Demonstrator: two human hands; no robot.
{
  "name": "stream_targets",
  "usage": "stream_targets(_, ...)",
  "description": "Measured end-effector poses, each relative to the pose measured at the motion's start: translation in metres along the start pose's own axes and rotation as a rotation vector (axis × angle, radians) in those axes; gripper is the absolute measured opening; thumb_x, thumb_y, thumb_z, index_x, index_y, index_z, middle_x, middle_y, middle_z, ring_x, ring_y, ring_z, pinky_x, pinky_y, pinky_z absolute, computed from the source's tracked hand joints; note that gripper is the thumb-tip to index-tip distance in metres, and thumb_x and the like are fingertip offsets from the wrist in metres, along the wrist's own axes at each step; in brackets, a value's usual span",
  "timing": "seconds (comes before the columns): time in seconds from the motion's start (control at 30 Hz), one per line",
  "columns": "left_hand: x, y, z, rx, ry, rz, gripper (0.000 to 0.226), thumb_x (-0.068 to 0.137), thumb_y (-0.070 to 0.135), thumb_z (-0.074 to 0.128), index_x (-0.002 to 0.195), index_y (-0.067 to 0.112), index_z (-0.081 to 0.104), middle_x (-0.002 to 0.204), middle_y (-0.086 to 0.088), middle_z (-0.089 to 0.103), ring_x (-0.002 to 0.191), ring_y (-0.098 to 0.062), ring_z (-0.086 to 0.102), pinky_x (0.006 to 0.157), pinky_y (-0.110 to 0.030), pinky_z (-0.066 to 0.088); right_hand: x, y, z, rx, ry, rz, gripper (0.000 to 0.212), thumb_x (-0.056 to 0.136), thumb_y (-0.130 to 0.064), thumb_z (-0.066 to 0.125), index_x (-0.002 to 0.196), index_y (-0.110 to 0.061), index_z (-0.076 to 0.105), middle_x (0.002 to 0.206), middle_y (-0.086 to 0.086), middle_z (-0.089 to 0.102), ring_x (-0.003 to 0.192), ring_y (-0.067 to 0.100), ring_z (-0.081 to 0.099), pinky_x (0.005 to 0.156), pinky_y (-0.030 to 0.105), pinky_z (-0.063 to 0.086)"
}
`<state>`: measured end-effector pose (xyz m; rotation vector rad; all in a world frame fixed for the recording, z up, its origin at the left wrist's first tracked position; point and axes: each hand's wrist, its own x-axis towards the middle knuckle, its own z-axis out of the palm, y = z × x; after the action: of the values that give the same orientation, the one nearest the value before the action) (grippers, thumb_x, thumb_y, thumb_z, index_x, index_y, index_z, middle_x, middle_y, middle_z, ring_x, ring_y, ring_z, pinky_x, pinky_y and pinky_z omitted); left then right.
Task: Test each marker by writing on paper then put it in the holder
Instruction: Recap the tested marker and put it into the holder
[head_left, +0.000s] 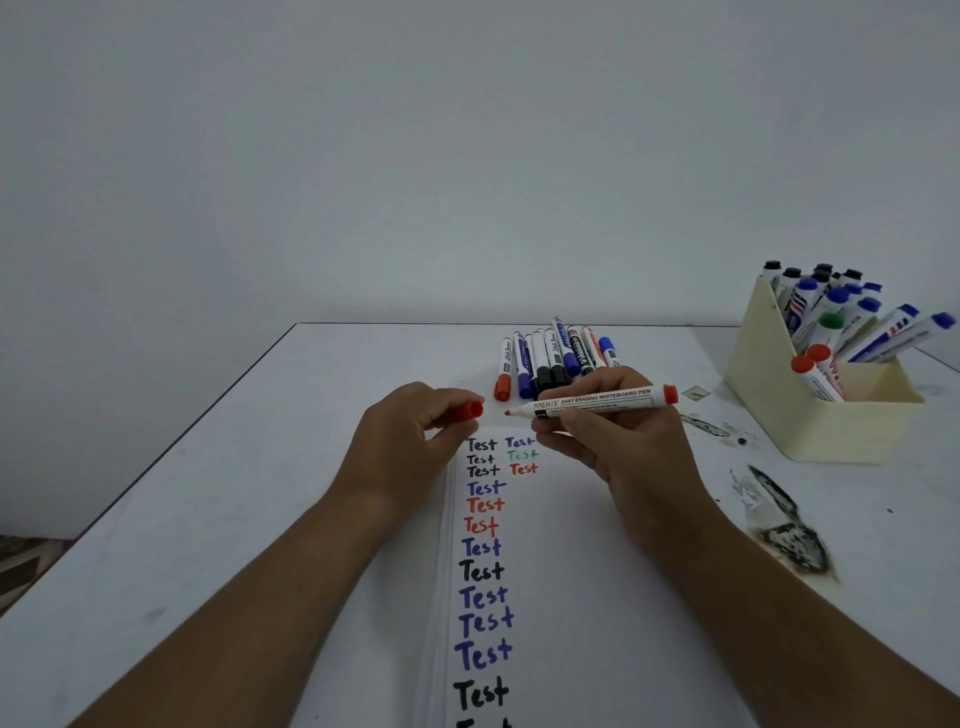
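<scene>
The right hand (628, 457) pinches an uncapped red-tipped white whiteboard marker (597, 401) level above the white paper sheet (561, 571); the left hand (410, 441) pinches its red plastic cap (469, 410) just beside the tip, with the cream plastic holder (831, 415) far right

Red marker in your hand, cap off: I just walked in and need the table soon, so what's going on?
A person is testing markers. The right hand holds an uncapped red whiteboard marker, and the left hand pinches its red cap, both above a paper lined with "Test" words. Untested markers lie beyond; the cream holder already has many.
</scene>
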<state>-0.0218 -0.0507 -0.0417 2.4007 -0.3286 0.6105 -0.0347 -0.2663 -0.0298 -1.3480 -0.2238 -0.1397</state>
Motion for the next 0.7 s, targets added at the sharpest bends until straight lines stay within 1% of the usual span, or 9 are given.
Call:
stream_targets(0.07, -0.0006, 0.0005, 0.0002, 0.022, -0.023, 0.024, 0.027, 0.093, 0.027, 0.069, 0.120, 0.027, 0.071, 0.099, 0.012, 0.067, 0.092, -0.006, 0.060, 0.081, -0.015, 0.047, -0.0011, -0.0008, 0.0000, 0.007, -0.011, -0.022, 0.015, 0.092, 0.010, 0.060, 0.099, -0.004, 0.063, 0.095, 0.018, 0.075, 0.088, 0.035, 0.076, 0.081, 0.044, 0.063)
stream_targets(0.2, -0.0010, 0.0009, 0.0006, 0.051, -0.056, 0.048, 0.030, 0.094, 0.031, 0.067, 0.124, 0.030, 0.069, 0.094, 0.015, 0.064, 0.088, -0.004, 0.056, 0.074, -0.011, 0.038, -0.0025, -0.0010, -0.0005, -0.023, -0.013, -0.068, 0.013, 0.090, 0.008, 0.064, 0.099, -0.001, 0.064, 0.093, 0.018, 0.075, 0.087, 0.034, 0.076, 0.080, 0.045, 0.063)
stream_targets(0.27, -0.0006, 0.0020, 0.0005, 0.063, -0.057, 0.073, 0.031, 0.094, 0.029, 0.067, 0.125, 0.029, 0.069, 0.092, 0.013, 0.063, 0.087, -0.006, 0.055, 0.073, -0.012, 0.038, -0.0028, -0.0008, 0.0001, -0.040, -0.018, -0.081, 0.012, 0.089, 0.007, 0.067, 0.097, -0.003, 0.065, 0.091, 0.017, 0.076, 0.086, 0.034, 0.076, 0.080, 0.045, 0.063)
stream_targets(0.33, -0.0008, 0.0035, 0.0005, 0.079, -0.071, 0.086, 0.033, 0.095, 0.030, 0.066, 0.128, 0.029, 0.067, 0.096, 0.011, 0.065, 0.089, -0.008, 0.055, 0.075, -0.011, 0.038, -0.0032, 0.0000, 0.0003, -0.085, -0.031, -0.093, 0.012, 0.088, 0.004, 0.070, 0.096, -0.005, 0.066, 0.090, 0.016, 0.076, 0.086, 0.032, 0.076, 0.080, 0.046, 0.063)
stream_targets(0.47, -0.0014, 0.0027, 0.0020, 0.134, -0.104, 0.110, 0.035, 0.096, 0.036, 0.062, 0.131, 0.031, 0.065, 0.108, 0.009, 0.069, 0.092, -0.006, 0.051, 0.076, -0.008, 0.033, -0.0038, 0.0008, 0.0006, -0.156, -0.047, -0.123, 0.012, 0.087, 0.000, 0.072, 0.097, -0.005, 0.066, 0.090, 0.013, 0.077, 0.085, 0.029, 0.076, 0.080, 0.045, 0.063)
stream_targets(0.57, -0.0009, 0.0011, 0.0016, 0.165, -0.106, 0.086, 0.037, 0.097, 0.040, 0.059, 0.134, 0.033, 0.062, 0.112, 0.010, 0.068, 0.096, -0.005, 0.049, 0.077, -0.011, 0.032, -0.0041, 0.0003, -0.0001, -0.131, -0.006, -0.150, 0.012, 0.087, 0.002, 0.072, 0.095, -0.006, 0.066, 0.089, 0.013, 0.076, 0.084, 0.030, 0.076, 0.079, 0.043, 0.063)
stream_targets(0.63, -0.0007, 0.0001, 0.0011, 0.172, -0.103, 0.062, 0.038, 0.098, 0.040, 0.058, 0.135, 0.034, 0.060, 0.114, 0.010, 0.067, 0.098, -0.005, 0.047, 0.077, -0.013, 0.032, -0.0041, 0.0004, -0.0011, -0.102, 0.018, -0.151, 0.012, 0.087, 0.002, 0.072, 0.095, -0.004, 0.066, 0.089, 0.015, 0.076, 0.084, 0.031, 0.076, 0.079, 0.045, 0.063)
stream_targets(0.7, -0.0010, 0.0005, 0.0008, 0.176, -0.105, 0.067, 0.039, 0.098, 0.040, 0.058, 0.136, 0.034, 0.060, 0.114, 0.010, 0.067, 0.098, -0.005, 0.047, 0.076, -0.010, 0.031, -0.0041, 0.0007, -0.0018, -0.091, 0.011, -0.141, 0.013, 0.087, 0.002, 0.072, 0.097, -0.002, 0.065, 0.090, 0.015, 0.076, 0.085, 0.032, 0.076, 0.080, 0.047, 0.063)
